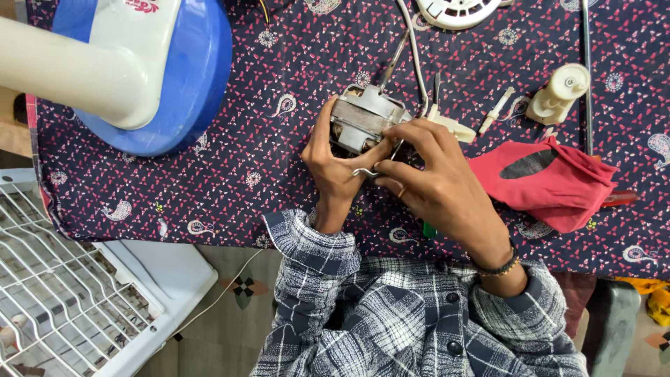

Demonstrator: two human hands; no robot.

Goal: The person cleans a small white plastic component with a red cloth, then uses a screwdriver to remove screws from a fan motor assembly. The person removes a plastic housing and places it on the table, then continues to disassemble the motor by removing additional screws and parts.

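Observation:
A grey metal fan motor [363, 120] lies on the patterned dark cloth [279, 160] in the middle of the table. My left hand [332, 162] grips the motor's left and near side. Over its right side, my right hand [433, 183] pinches a small bent metal clip [366, 171] against the motor's near edge. A thin metal shaft [395, 61] sticks out of the motor's far side, and a white cable [417, 56] runs from it toward the far edge.
A blue and white fan base with its stand [139, 70] sits far left. A red cloth [544, 178] lies right of my hands, with a cream plastic knob [558, 94] and a white pin [495, 110] beyond it. A white wire fan guard [63, 293] lies on the floor, lower left.

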